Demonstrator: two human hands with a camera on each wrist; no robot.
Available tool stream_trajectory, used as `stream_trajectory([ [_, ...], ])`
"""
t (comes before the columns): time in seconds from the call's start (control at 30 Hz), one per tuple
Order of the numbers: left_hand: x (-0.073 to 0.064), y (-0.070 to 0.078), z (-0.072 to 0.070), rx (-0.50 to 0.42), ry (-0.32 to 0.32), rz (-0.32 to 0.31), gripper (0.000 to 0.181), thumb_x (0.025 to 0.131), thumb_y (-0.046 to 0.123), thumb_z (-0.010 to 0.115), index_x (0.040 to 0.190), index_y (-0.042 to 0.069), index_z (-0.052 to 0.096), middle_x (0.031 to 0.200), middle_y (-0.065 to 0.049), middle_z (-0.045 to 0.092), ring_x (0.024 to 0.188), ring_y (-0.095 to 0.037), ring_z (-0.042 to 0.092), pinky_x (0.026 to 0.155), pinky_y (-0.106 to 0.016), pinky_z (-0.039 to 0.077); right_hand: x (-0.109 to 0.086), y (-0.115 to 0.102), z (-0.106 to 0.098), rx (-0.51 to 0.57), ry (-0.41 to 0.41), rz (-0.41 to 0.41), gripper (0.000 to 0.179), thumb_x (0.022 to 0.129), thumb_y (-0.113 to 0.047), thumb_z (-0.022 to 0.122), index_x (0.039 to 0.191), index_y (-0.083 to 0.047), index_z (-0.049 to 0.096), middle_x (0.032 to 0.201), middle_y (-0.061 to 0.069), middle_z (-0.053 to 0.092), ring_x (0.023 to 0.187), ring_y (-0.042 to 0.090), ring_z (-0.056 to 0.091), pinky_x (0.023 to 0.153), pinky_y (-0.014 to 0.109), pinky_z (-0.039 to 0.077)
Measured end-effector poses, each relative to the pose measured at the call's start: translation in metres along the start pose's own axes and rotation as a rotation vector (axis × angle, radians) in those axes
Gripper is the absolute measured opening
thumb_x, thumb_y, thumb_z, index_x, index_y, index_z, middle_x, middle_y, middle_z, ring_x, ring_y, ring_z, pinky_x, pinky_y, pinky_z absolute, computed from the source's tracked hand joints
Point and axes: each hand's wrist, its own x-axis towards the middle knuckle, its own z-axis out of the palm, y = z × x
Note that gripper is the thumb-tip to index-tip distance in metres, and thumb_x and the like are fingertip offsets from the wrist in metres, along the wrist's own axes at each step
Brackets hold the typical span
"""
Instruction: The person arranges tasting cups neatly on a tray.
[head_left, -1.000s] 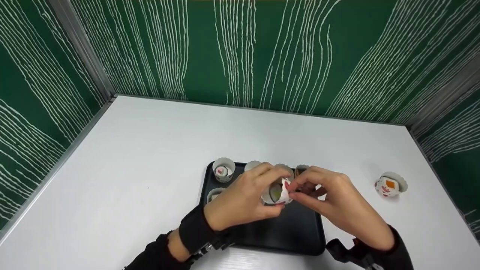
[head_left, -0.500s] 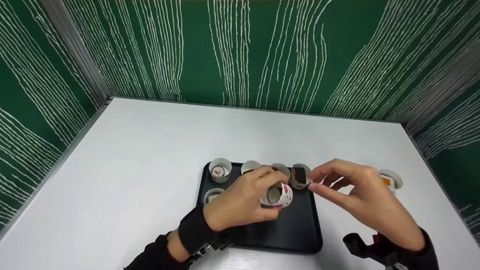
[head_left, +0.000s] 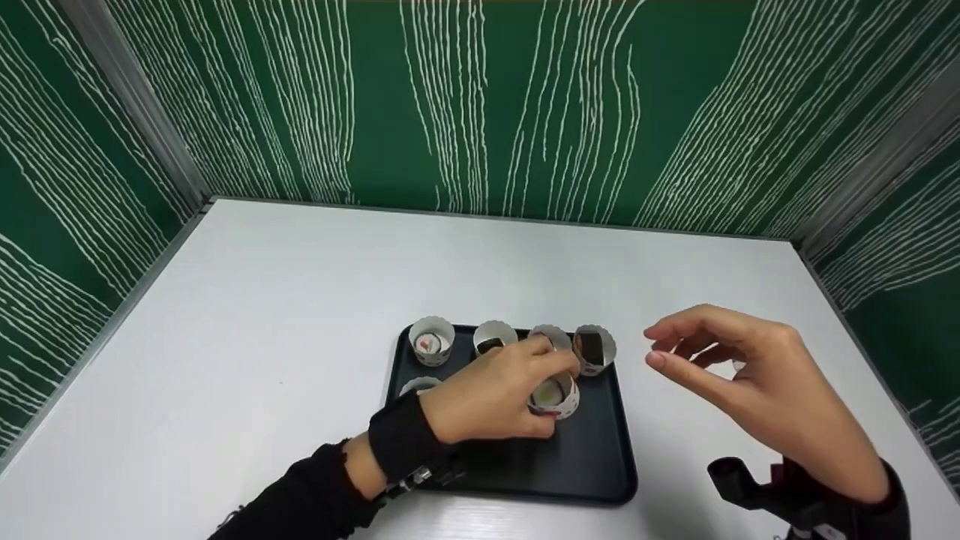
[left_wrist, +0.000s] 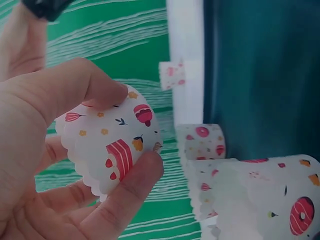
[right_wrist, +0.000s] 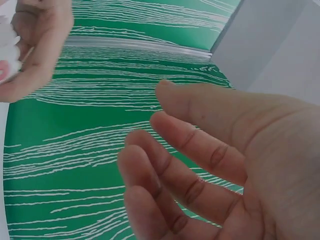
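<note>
In the head view my left hand (head_left: 499,394) holds a printed paper baking cup (head_left: 568,403) over the dark tray (head_left: 577,469). The cup is tilted, and a round piece like a sushi roll (head_left: 547,393) with a pale green centre sits inside. The left wrist view shows thumb and fingers pinching the cup (left_wrist: 107,145), which has cake and flower prints and a scalloped rim. My right hand (head_left: 757,367) hovers right of the tray, fingers loosely bent. Nothing is between its fingers in the right wrist view.
Along the tray's far edge stand several paper cups, among them a left one (head_left: 433,352) with a roll piece and a right one (head_left: 594,367) with a dark piece. Another cup (head_left: 420,385) is partly behind my left hand. Green walls (head_left: 517,112) enclose the white table (head_left: 300,300).
My right hand has left the held cup and moved right, now hiding most of the lone cup on the table. The left hand has lowered its cup slightly and turned it more upright.
</note>
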Motion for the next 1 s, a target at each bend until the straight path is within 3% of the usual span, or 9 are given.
stream_trajectory([
  [0.27,0.015,-0.004,0.013,0.131,-0.179,-0.024,0.062,0.085,0.027,0.092,0.139,0.016,0.064,0.118,-0.003,0.065,0.091,-0.010,0.065,0.074,-0.021,0.053,-0.001,0.000,-0.007,-0.007,0.003,0.037,0.024,0.092,-0.014,0.086,0.107,-0.032,0.078,0.099,-0.012,0.079,0.084,0.002,0.071,0.076,0.010,0.054],
  [0.43,0.024,-0.005,0.021,0.178,-0.264,-0.035,0.062,0.085,0.027,0.091,0.140,0.018,0.064,0.124,-0.005,0.065,0.095,-0.014,0.069,0.078,-0.024,0.058,-0.002,0.001,-0.008,-0.011,0.006,0.035,0.024,0.093,-0.015,0.085,0.107,-0.033,0.078,0.099,-0.013,0.079,0.084,0.002,0.071,0.076,0.010,0.053],
  [0.77,0.032,-0.007,0.028,0.230,-0.295,-0.018,0.053,0.082,0.021,0.092,0.129,0.017,0.067,0.118,-0.006,0.068,0.095,-0.016,0.070,0.079,-0.027,0.060,-0.001,0.002,-0.008,-0.020,0.002,0.041,0.025,0.093,-0.016,0.085,0.109,-0.033,0.078,0.105,-0.012,0.077,0.085,0.001,0.071,0.076,0.010,0.053],
  [1.0,0.035,-0.013,0.034,0.208,-0.295,0.006,0.045,0.080,0.016,0.091,0.120,0.016,0.069,0.113,-0.001,0.072,0.094,-0.012,0.070,0.078,-0.022,0.057,-0.001,0.003,-0.008,-0.004,0.005,0.030,0.027,0.093,-0.013,0.085,0.110,-0.033,0.078,0.106,-0.012,0.077,0.084,0.002,0.072,0.077,0.010,0.053],
])
